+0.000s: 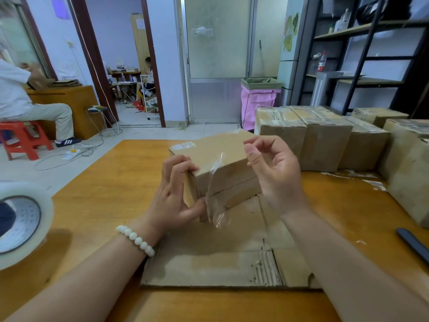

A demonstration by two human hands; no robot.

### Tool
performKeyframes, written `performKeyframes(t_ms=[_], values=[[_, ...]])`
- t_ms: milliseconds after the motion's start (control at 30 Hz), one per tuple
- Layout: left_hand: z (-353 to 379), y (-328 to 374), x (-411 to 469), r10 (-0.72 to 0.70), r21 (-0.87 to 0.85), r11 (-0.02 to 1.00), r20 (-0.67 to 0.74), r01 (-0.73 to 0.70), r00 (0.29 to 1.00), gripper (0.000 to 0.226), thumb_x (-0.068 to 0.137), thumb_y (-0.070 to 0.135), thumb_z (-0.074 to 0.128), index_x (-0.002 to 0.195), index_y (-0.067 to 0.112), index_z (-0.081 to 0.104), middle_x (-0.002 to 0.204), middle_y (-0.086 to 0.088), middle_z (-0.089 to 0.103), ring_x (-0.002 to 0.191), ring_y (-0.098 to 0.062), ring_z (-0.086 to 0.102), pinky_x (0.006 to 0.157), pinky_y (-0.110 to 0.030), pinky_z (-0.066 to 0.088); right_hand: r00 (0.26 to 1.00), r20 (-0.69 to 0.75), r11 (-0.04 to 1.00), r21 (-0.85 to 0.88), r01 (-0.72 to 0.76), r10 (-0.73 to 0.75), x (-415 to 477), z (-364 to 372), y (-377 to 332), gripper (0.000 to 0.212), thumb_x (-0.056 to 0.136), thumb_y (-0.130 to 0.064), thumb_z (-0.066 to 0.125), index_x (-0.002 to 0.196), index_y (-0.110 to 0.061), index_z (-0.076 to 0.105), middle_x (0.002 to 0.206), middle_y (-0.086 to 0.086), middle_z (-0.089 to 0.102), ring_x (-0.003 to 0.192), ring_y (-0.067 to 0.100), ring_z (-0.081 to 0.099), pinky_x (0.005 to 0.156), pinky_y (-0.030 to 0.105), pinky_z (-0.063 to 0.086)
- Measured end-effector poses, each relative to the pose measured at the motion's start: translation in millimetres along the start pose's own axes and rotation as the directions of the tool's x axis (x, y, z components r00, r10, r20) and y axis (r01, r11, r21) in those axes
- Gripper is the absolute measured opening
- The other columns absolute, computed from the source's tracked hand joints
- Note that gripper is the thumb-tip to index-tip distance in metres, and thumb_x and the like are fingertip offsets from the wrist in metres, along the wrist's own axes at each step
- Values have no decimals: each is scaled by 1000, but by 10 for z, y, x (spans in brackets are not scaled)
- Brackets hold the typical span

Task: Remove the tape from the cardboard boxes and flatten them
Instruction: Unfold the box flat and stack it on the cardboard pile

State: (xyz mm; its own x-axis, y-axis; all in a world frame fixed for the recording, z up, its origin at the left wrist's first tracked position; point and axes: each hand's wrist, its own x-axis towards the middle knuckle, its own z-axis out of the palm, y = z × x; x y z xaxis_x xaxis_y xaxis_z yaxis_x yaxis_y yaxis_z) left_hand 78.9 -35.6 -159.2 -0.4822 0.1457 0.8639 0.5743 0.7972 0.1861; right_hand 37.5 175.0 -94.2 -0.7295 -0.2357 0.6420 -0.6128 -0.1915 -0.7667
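Left hand (173, 194) grips box (222, 147); right hand (276, 173) pinches clear tape (214, 196); label (184, 145) blurred.

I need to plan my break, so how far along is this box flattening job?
Done: one flattened box lies on the table. In hand: the left hand grips a small box, a clear tape strip partly lifted off it, the right hand close by. Left: that box plus the row of taped boxes along the right side.

Tan cardboard box (222, 156), clear tape strip (214, 194), orange-brown table (111, 194), white bead bracelet (135, 239), pink bag (257, 105)
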Motion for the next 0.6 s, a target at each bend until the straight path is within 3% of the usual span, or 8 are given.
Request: performKeyframes(t_ms=[100, 167, 267, 400, 500, 600], values=[[22, 7, 7, 18, -2, 1000, 0, -18, 1000, 52, 75, 35, 64, 116, 13, 39, 120, -6, 34, 120, -26, 38, 109, -27, 31, 984, 93, 920, -350, 175, -152, -33, 29, 149, 12, 89, -23, 63, 98, -16, 64, 93, -12, 60, 90, 6, 54, 82, 14, 42], [27, 0, 10, 31, 2, 1000, -4, -31, 1000, 52, 78, 39, 65, 115, 13, 39, 119, -6, 35, 120, -27, 39, 109, -27, 31, 939, 207, 818, -463, 342, -276, -61, 86, 248, 20, 87, -26, 59, 97, -10, 68, 90, -7, 62, 89, 10, 51, 82, 14, 38], [33, -5, 2, 48, 9, 999, -15, -48, 999, 52, 88, 52, 58, 115, 12, 40, 119, -7, 35, 119, -28, 39, 109, -29, 33, 914, 252, 786, -470, 402, -317, -98, 158, 293, 28, 87, -27, 54, 100, -8, 70, 97, 1, 67, 92, 13, 51, 87, 30, 43], [42, -14, 9, 67, 36, 997, -16, -66, 998, 60, 86, 58, 60, 116, 11, 40, 119, -7, 36, 118, -30, 40, 108, -31, 35, 881, 274, 746, -470, 473, -385, -86, 193, 330, 31, 90, -21, 51, 114, -10, 68, 107, 2, 67, 98, 22, 57, 87, 51, 45], [51, -19, 16, 77, 47, 996, -28, -75, 997, 61, 85, 58, 62, 116, 11, 40, 120, -7, 37, 117, -30, 41, 107, -33, 35, 868, 319, 715, -493, 495, -381, -90, 208, 397, 36, 90, -17, 46, 122, -17, 61, 115, 0, 67, 112, 19, 51, 92, 64, 39], [55, -15, 18, 85, 41, 996, -34, -84, 996, 59, 85, 57, 61, 116, 11, 40, 119, -7, 37, 118, -29, 40, 107, -32, 36, 867, 364, 700, -516, 493, -342, -117, 216, 457, 44, 87, -16, 41, 129, -27, 47, 128, -3, 61, 122, 15, 43, 97, 69, 29]])
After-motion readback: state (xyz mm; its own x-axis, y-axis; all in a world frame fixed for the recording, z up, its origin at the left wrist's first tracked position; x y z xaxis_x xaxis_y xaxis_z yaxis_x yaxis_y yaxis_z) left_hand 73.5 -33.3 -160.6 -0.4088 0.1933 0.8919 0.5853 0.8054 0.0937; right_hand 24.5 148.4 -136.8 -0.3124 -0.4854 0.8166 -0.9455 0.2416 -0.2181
